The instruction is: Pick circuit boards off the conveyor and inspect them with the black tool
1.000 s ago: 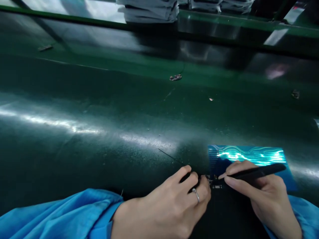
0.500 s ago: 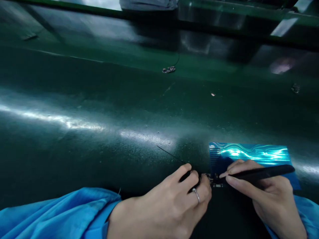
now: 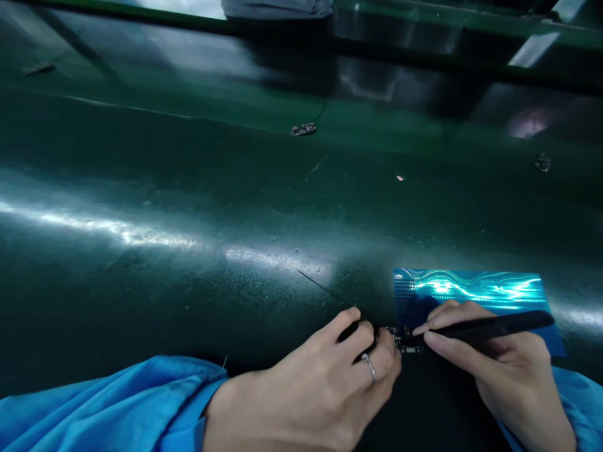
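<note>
My left hand [image 3: 325,376], with a ring on one finger, is closed in a pinch on a small dark circuit board [image 3: 402,342] at the near edge of the green belt. A thin black wire [image 3: 323,289] runs away from it to the upper left. My right hand [image 3: 490,364] grips black tweezers [image 3: 485,326], whose tips rest on the board. Just behind my right hand lies a shiny blue sheet [image 3: 475,289] with rows of tiny dots. Both sleeves are bright blue.
The dark green conveyor belt [image 3: 188,188] fills the view. Small circuit boards lie far off on it: one [image 3: 303,129] at centre, one [image 3: 543,163] at right, one [image 3: 38,68] at far left. A grey stack [image 3: 277,7] stands beyond the belt's green rail.
The far boards have drifted left along the belt. My hands stay in place on the small board, with the tweezers shifted only slightly.
</note>
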The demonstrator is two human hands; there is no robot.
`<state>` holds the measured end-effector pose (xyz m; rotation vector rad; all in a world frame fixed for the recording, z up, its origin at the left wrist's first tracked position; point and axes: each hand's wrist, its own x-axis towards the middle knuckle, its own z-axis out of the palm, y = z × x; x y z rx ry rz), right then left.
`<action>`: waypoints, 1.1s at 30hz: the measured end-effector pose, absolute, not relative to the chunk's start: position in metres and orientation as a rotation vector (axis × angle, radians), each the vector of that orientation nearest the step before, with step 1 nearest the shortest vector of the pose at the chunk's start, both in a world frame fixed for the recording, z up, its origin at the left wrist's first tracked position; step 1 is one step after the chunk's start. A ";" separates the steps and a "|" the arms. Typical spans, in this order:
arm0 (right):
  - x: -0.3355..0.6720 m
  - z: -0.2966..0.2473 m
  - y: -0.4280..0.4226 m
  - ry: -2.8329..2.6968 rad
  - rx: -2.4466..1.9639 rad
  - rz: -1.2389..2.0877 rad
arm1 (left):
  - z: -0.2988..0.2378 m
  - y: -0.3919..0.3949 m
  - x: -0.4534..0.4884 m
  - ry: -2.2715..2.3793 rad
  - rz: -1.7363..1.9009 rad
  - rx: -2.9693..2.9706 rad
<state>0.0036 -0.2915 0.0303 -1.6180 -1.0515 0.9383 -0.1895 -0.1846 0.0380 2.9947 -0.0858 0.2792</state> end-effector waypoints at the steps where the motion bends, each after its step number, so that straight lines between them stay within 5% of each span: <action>1: 0.003 0.031 -0.291 -1.057 -1.611 0.941 | 0.038 -0.185 -0.189 -0.091 0.278 2.996; 19: 0.014 0.033 -0.297 -0.917 -1.643 0.796 | 0.034 -0.184 -0.180 -0.085 0.369 2.996; 25: 0.026 0.021 -0.294 -0.521 -1.687 0.978 | 0.034 -0.181 -0.170 -0.067 0.494 3.029; 33: 0.045 -0.015 -0.301 -0.673 -1.753 1.026 | 0.033 -0.170 -0.166 -0.008 0.539 3.079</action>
